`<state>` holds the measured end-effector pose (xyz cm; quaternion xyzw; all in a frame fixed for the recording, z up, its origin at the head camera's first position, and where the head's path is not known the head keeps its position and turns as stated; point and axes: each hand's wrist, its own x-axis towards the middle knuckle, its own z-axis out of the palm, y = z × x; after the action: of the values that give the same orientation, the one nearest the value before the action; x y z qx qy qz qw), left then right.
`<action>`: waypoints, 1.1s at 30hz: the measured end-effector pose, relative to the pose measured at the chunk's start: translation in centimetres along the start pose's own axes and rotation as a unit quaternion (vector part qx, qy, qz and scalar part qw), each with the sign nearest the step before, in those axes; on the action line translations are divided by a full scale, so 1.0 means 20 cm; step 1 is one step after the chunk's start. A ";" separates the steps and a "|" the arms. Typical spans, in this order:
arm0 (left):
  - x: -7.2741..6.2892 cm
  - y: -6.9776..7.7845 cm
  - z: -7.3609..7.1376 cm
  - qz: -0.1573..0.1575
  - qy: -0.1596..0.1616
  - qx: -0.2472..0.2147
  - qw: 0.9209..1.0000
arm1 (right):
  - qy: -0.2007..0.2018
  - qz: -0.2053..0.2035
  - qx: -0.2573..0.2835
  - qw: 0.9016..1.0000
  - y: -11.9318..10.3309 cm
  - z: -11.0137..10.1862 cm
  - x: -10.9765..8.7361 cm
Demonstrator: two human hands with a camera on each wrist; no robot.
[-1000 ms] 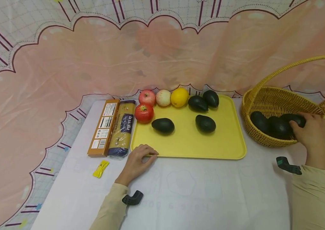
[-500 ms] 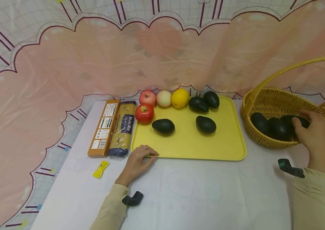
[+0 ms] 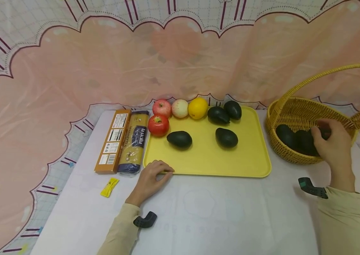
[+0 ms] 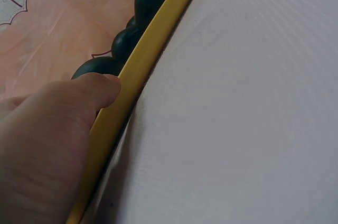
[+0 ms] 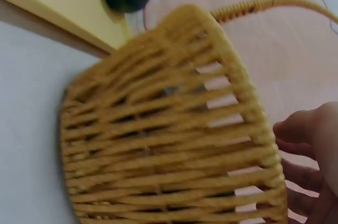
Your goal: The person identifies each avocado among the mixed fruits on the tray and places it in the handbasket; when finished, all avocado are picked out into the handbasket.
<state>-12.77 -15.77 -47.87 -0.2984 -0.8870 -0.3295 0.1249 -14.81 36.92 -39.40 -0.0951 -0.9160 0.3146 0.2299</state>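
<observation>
My right hand (image 3: 334,143) reaches into the wicker basket (image 3: 291,156), thumb and fingers bent around a dark green avocado (image 3: 325,133) that the hand partly covers. Two more avocados, one at the left (image 3: 286,136) and one in the middle (image 3: 305,141), lie beside it. In the right wrist view the basket wall (image 5: 169,145) hides what lies inside; the fingers (image 5: 303,174) show past the rim. My left hand (image 3: 149,179) rests at the front left edge of the yellow tray (image 3: 205,163), its thumb (image 4: 103,89) by the rim in the left wrist view.
On the tray lie a red apple (image 3: 158,125), a pink apple (image 3: 162,108), a pale apple (image 3: 180,108), an orange (image 3: 198,108) and several avocados (image 3: 226,137). A box (image 3: 112,145), a pasta pack (image 3: 134,141) and a yellow sachet (image 3: 109,187) lie left. The basket handle (image 3: 330,72) arches high.
My right hand has shifted left within the basket, at the rightmost avocado, covering more of it. My left hand and the things on the tray stay where they were.
</observation>
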 end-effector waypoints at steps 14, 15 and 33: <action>0.00 0.00 -0.01 -0.010 -0.005 -0.002 1.000 | 0.013 -0.033 0.033 0.999 -0.13 0.13 -0.06; 0.00 0.00 -0.01 -0.009 -0.005 -0.002 1.000 | 0.014 -0.040 0.035 0.998 -0.14 0.14 -0.07; 0.00 0.01 0.00 -0.008 0.004 -0.006 1.000 | -0.042 -0.158 0.060 0.985 -0.32 0.35 -0.13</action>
<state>-12.71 -15.64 -47.83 -0.2905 -0.8870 -0.3368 0.1242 -16.06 27.30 -41.36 0.0781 -0.9076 0.3327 0.2438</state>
